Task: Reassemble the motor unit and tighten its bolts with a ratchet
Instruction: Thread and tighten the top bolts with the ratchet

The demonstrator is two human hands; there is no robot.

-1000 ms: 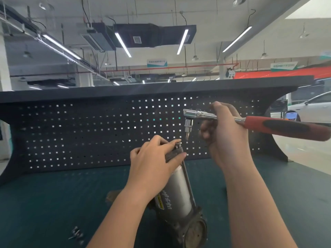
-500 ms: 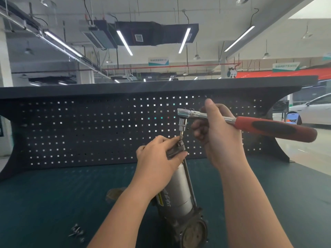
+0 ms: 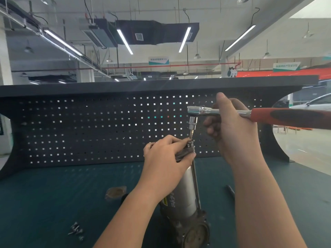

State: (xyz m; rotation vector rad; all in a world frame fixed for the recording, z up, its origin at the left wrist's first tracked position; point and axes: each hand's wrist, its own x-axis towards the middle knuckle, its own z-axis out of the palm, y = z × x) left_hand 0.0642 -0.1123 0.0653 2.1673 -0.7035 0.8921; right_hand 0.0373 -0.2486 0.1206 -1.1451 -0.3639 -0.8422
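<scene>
The motor unit (image 3: 184,196), a silver cylinder on a dark cast base, stands tilted on the green bench mat (image 3: 53,194). My left hand (image 3: 165,158) grips its upper end cap. A long through bolt (image 3: 196,183) runs up its right side. My right hand (image 3: 231,129) holds the ratchet (image 3: 202,110) by its chrome shaft, just ahead of the red and black handle (image 3: 290,117). The ratchet's socket bit (image 3: 192,125) points straight down and meets the bolt head at the top of the motor, beside my left fingertips.
A small round metal plate (image 3: 115,192) lies on the mat left of the motor. Loose bolts (image 3: 77,230) lie at the front left. A thin dark rod (image 3: 231,190) lies to the right. A black pegboard wall (image 3: 89,129) closes the bench's back.
My right hand has brought the ratchet down and to the left, so its bit now meets the bolt head at the motor's top. My left hand keeps its grip.
</scene>
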